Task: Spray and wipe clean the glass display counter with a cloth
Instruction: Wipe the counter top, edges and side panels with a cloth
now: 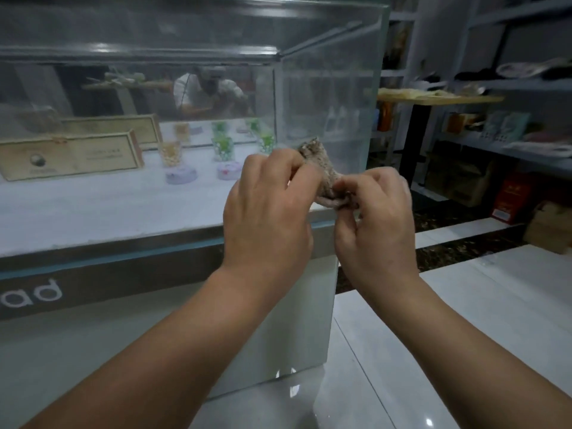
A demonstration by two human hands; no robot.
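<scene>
A glass display counter (325, 88) fills the left and centre of the view, its right corner close in front of me. I hold a small crumpled grey-brown cloth (322, 168) between both hands just before that corner. My left hand (269, 212) pinches the cloth's upper left part. My right hand (374, 218) grips its lower right end. The cloth is bunched and mostly hidden by my fingers. No spray bottle shows.
Inside the case sit two flat boxes (71, 156), small glass cups (223, 148) and round tins (181, 174) on a white shelf. The counter's base carries white lettering (37, 294). To the right are a wooden table (433, 99), shelving with goods (510, 144) and a glossy tiled floor (402, 351).
</scene>
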